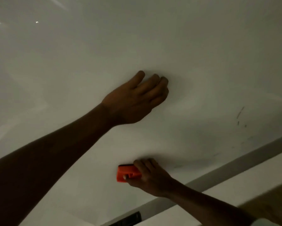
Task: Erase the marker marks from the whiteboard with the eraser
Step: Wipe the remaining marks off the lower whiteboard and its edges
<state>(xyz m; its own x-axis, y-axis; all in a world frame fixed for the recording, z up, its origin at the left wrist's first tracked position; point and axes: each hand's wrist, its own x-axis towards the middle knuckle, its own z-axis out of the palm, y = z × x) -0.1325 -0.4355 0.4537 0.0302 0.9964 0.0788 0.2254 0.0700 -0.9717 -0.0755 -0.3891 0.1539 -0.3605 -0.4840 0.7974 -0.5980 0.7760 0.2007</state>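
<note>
The whiteboard (pixel 71 62) fills most of the head view, tilted, in dim light. My right hand (pixel 148 175) grips an orange eraser (pixel 126 172) with a dark felt edge and holds it against the board near its lower edge. My left hand (pixel 135 98) rests on the board above it, fingers together and slightly bent, holding nothing. A few short dark marker marks (pixel 239 113) remain at the right, with fainter smudges (pixel 177 166) lower down near the frame.
The board's grey frame (pixel 235 168) runs diagonally along the bottom right, with a white wall (pixel 226 198) below it. A dark object (pixel 130 218) sits at the frame's lower end. Light reflections show at the upper left.
</note>
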